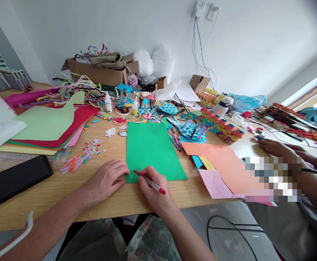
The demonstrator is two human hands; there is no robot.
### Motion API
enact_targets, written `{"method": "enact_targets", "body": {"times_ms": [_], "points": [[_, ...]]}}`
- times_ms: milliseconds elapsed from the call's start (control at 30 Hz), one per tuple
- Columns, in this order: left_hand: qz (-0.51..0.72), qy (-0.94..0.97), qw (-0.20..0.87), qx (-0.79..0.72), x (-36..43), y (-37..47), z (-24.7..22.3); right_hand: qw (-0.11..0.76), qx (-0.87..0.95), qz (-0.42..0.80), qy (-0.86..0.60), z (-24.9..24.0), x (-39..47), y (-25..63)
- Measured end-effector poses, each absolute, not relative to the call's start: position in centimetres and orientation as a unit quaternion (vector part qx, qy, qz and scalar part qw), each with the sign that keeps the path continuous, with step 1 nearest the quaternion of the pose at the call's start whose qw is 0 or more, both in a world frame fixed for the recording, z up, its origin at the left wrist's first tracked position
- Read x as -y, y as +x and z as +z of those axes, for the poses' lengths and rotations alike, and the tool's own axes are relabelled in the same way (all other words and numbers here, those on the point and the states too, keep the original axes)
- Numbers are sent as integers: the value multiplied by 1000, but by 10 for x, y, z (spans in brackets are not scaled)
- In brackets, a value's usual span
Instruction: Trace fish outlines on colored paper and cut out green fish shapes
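Observation:
A green sheet of paper [153, 148] lies flat on the wooden table in front of me. My right hand [154, 186] grips a red-capped marker pen [154, 185] with a white barrel, its red tip at the sheet's lower left corner. A small dark line shows beside the tip. My left hand [109, 179] rests with its fingers stretched out at the sheet's left edge. Just beyond that hand are small paper scraps [91, 146] and thin paper strips [75, 163]. Several fish cutouts [110, 132] lie left of the sheet's top.
Coloured paper [46, 123] is stacked at left, near a black phone [17, 181]. Orange paper [215, 159] lies at right over other sheets. Glue bottles [108, 102] and blue paper crafts [189, 130] stand behind. A cardboard box [98, 74] is farther back. Another person's hand [272, 148] is at right.

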State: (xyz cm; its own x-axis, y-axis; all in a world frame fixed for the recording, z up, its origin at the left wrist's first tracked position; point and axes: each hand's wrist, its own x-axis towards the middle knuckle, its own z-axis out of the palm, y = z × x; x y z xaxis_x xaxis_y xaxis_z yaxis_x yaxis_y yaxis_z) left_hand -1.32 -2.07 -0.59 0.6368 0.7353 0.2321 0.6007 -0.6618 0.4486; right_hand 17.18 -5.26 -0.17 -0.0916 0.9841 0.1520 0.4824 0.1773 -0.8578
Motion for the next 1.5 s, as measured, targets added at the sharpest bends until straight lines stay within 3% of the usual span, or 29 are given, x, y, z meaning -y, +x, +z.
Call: {"method": "enact_targets", "body": {"times_ms": [1500], "points": [[203,885,179,-380,20,-13,-4,377,682,334,-530,-2,56,174]]}}
